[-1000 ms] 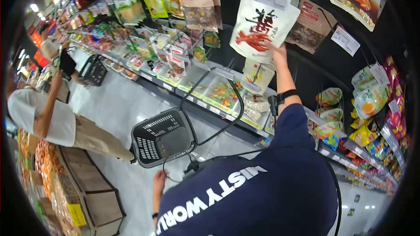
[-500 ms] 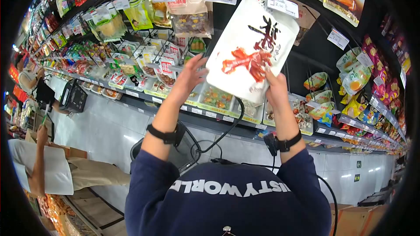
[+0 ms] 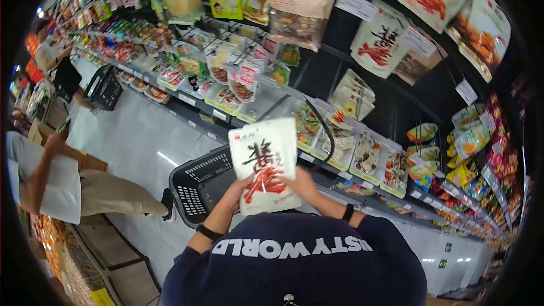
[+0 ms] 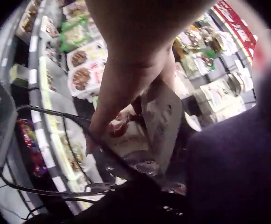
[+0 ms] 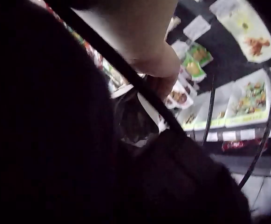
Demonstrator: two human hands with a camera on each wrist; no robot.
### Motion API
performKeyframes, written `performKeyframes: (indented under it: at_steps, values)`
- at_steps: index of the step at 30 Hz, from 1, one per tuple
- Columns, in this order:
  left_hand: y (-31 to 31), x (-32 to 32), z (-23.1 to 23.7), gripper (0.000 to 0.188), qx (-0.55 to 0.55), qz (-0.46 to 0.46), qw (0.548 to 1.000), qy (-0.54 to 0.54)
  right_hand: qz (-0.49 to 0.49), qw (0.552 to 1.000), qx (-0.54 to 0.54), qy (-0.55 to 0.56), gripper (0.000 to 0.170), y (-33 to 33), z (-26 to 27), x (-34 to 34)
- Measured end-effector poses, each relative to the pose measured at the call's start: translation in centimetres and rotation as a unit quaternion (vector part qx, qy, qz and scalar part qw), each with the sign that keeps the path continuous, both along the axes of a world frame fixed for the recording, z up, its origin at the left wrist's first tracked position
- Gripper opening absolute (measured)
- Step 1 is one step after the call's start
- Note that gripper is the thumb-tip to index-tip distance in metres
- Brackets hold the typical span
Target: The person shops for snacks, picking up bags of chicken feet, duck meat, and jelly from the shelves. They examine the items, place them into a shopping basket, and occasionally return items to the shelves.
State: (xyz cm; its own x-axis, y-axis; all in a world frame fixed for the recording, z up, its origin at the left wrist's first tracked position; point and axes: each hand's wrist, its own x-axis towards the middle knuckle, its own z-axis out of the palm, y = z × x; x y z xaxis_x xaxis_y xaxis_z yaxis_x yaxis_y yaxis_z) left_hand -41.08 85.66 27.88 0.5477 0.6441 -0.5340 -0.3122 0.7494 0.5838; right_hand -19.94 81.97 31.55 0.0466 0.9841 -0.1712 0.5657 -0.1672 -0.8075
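Note:
A white snack pouch with large dark lettering and a picture of reddish-brown meat is held upright before the chest. My left hand grips its lower left edge, thumb over the front. On the opposite edge, my right hand pinches it low down. In the left wrist view the left hand reaches down along the pouch, whose face is partly hidden. The right wrist view is dark and shows part of the right hand curled at the pouch's edge.
A dark shopping basket with a raised handle stands behind the pouch, close to the shelf. Similar white pouches hang on hooks above trays of packed food. A person in a white shirt stands at left, beside a wooden bin.
The pouch has come off the rack and down to chest height. My left hand, first low by the basket, then reaching up, now holds it together with the right.

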Motion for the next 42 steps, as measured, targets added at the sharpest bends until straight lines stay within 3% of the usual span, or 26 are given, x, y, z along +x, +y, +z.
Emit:
performKeyframes:
  at_steps: [2,3,4,5,6,7,8,10,11,12,14,15,16,18,20,23,25,28,29,31,33,34,36,37,39,42]
  values:
    - [-0.5,-3.5,-1.8,0.032,0.0,0.068,0.997,0.032,0.022,0.968,-0.074,0.239,0.046,1.7,-6.7,-3.0]
    - [-0.4,-5.1,-3.8,0.032,0.024,0.082,0.993,0.079,0.062,0.948,-0.152,0.274,0.054,2.7,-7.4,-4.2]
    - [-0.8,-6.6,-5.5,0.032,0.037,0.095,0.987,0.128,0.085,0.929,-0.219,0.286,0.062,3.6,-6.9,-5.2]
    - [-0.9,-8.0,-5.6,0.032,0.043,0.104,0.979,0.168,0.02,0.96,-0.252,0.121,0.069,4.3,-9.1,-5.8]
    - [-0.9,-9.6,-10.6,0.03,0.112,0.135,0.97,0.168,0.026,0.961,-0.258,0.097,0.073,4.8,-18.2,-4.5]
    - [-1.1,-11.3,-12.3,0.028,0.037,0.122,0.977,0.173,0.134,0.937,-0.305,0.103,0.07,5.3,-12.5,-4.4]
    - [-1.2,-11.9,-14.4,0.027,-0.046,0.192,0.964,0.177,0.125,0.956,-0.231,0.127,0.065,4.6,-14.2,-2.9]
    - [-1.0,-12.8,-19.6,0.032,0.031,0.305,0.914,0.266,-0.03,0.936,-0.294,0.189,0.057,2.9,-14.6,-0.9]
    - [-0.6,-13.8,-22.0,0.04,0.026,0.213,0.862,0.46,-0.096,0.906,-0.345,0.226,0.051,2.0,-14.6,0.5]
    - [-0.2,-14.6,-23.5,0.044,0.12,0.083,0.783,0.605,-0.115,0.899,-0.345,0.243,0.044,0.5,-15.5,2.7]
    - [1.4,-14.8,-23.7,0.044,0.045,0.063,0.788,0.611,-0.162,0.914,-0.337,0.159,0.036,-2.7,-16.1,5.9]
    - [2.6,-15.1,-26.0,0.042,0.066,-0.036,0.773,0.63,-0.142,0.942,-0.291,0.089,0.035,-4.9,-16.7,7.8]
    - [3.3,-15.1,-27.2,0.042,0.058,-0.042,0.776,0.627,-0.087,0.954,-0.284,-0.033,0.036,-7.8,-18.6,11.1]
    - [5.2,-14.6,-28.4,0.043,0.084,-0.063,0.782,0.615,-0.122,0.927,-0.345,-0.086,0.034,-12.8,-18.4,14.1]
    - [7.0,-14.0,-29.1,0.042,0.06,-0.085,0.813,0.573,-0.224,0.882,-0.414,-0.023,0.033,-16.0,-16.2,14.5]
    - [8.2,-12.8,-34.8,0.039,0.06,-0.148,0.792,0.589,-0.182,0.889,-0.418,-0.042,0.032,-21.2,-16.0,16.6]
    - [9.4,-11.7,-34.5,0.038,0.068,-0.172,0.776,0.603,-0.175,0.883,-0.43,-0.065,0.031,-20.2,-13.9,13.8]
    - [10.1,-11.6,-35.7,0.037,0.075,-0.267,0.744,0.608,-0.22,0.872,-0.435,0.034,0.029,-19.9,-14.1,12.0]
    - [10.1,-12.1,-38.8,0.038,0.062,-0.26,0.775,0.573,-0.155,0.884,-0.44,-0.02,0.028,-20.1,-14.6,12.2]
    - [9.0,-12.7,-44.3,0.039,0.057,-0.267,0.804,0.529,-0.177,0.881,-0.438,-0.008,0.028,-18.8,-14.3,11.0]
    - [7.8,-12.8,-47.3,0.043,0.12,-0.146,0.877,0.441,-0.208,0.883,-0.42,0.023,0.027,-19.0,-14.6,10.7]
    - [7.5,-12.9,-49.1,0.043,0.122,-0.154,0.877,0.438,-0.216,0.88,-0.421,0.024,0.027,-18.6,-14.7,10.2]
    - [5.4,-13.4,-51.5,0.05,0.187,-0.156,0.748,0.618,-0.167,0.891,-0.421,-0.034,0.025,-18.2,-14.2,9.1]
    - [6.5,-13.1,-46.9,0.047,0.108,-0.208,0.786,0.572,-0.169,0.886,-0.431,-0.031,0.025,-18.6,-14.3,9.1]
    - [4.7,-14.0,-46.2,0.047,0.105,-0.207,0.79,0.568,-0.111,0.875,-0.464,-0.084,0.023,-19.1,-15.0,9.5]
    - [0.9,-16.2,-46.2,0.035,0.149,-0.181,0.77,0.593,-0.123,0.897,-0.425,-0.023,0.021,-20.2,-17.0,11.2]
